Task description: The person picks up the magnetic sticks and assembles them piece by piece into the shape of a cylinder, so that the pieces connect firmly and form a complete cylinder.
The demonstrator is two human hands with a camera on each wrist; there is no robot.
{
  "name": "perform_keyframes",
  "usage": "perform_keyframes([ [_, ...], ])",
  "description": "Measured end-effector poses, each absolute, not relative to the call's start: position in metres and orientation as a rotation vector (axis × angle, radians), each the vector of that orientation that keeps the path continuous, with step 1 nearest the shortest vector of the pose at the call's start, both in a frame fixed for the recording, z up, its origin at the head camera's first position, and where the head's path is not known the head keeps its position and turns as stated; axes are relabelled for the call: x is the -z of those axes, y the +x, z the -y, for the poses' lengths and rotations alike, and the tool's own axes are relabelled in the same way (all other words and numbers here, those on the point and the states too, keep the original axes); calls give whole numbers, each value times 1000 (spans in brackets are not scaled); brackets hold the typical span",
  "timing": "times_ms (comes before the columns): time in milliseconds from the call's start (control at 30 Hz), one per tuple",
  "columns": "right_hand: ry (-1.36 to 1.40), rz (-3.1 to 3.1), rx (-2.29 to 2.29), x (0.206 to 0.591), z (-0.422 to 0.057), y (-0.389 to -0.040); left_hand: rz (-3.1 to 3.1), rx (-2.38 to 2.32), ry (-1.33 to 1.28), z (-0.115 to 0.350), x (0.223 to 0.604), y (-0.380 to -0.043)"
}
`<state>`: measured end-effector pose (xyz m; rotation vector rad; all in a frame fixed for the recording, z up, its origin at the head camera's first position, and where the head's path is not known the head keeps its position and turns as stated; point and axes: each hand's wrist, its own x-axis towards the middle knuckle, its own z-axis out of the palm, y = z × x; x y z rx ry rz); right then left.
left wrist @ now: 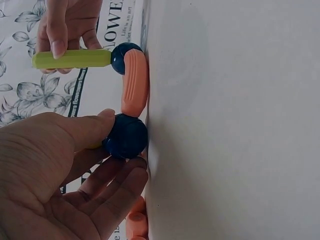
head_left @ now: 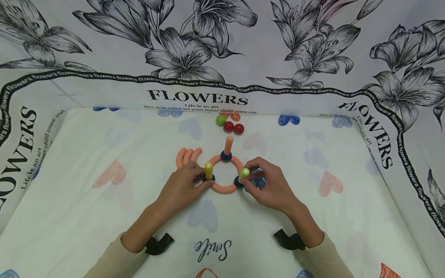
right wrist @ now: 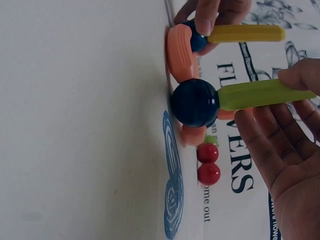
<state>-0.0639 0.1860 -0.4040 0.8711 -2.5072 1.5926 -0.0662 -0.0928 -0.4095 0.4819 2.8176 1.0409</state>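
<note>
On the white cloth lies a ring of curved orange magnetic rods [head_left: 224, 189] joined by dark blue balls. My left hand [head_left: 185, 183] grips the left blue ball [left wrist: 126, 136] between thumb and fingers; a yellow rod [head_left: 208, 170] stands upright on that ball. With thumb and fingertips, my right hand [head_left: 269, 185] pinches a light green rod [right wrist: 260, 95], whose lower end meets the right blue ball [right wrist: 194, 102]. At the ring's far side, an orange straight rod [head_left: 228, 144] rises from a third blue ball [head_left: 226, 156].
Several loose curved orange rods [head_left: 187, 155] lie together just beyond my left hand. Farther back sit a green ball [head_left: 220, 120] and two red balls, one red ball [head_left: 238, 128] to the right. Black straps [head_left: 160, 244] show at both sleeve cuffs.
</note>
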Motion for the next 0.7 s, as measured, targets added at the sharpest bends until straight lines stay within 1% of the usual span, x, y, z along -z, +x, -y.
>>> perform_keyframes([
  [700, 893, 2507, -1560, 403, -184, -63, -2826, -1002, 498, 93, 408, -64],
])
